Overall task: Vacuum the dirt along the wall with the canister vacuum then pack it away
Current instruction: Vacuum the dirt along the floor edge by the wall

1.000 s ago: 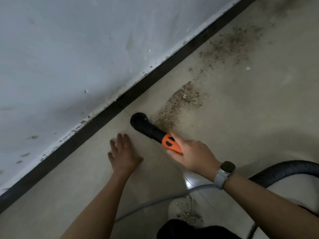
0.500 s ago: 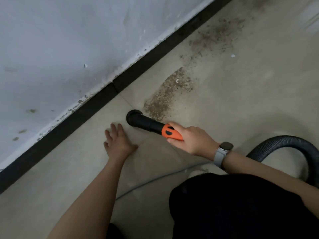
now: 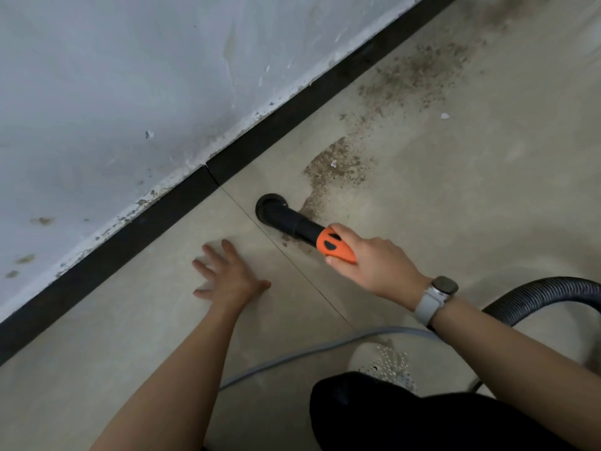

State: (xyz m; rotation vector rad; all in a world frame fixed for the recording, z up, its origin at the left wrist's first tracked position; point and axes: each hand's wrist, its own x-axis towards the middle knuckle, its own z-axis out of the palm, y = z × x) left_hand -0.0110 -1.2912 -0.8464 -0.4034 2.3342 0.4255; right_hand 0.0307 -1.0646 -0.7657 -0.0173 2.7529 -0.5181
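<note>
My right hand (image 3: 374,262) grips the orange handle (image 3: 335,247) of the vacuum's black nozzle (image 3: 283,216). The nozzle's round mouth lies on the floor close to the black skirting (image 3: 182,203), at the near end of a brown dirt patch (image 3: 331,174). A second, thinner spread of dirt (image 3: 416,73) lies farther along the wall. My left hand (image 3: 227,278) rests flat on the tile with fingers spread, left of the nozzle. The ribbed grey hose (image 3: 546,294) curves away at the right edge. The canister itself is out of view.
A grey power cord (image 3: 292,353) runs across the floor near my knee. A light perforated shoe (image 3: 383,362) and my dark-clad leg (image 3: 422,421) fill the bottom right. The white wall (image 3: 130,76) has chipped paint above the skirting. A white scrap (image 3: 444,116) lies on the floor.
The nozzle mouth stays at the near end of the dirt patch, whose near part looks thinner. My left hand stays flat on the tile. The camera view has shifted.
</note>
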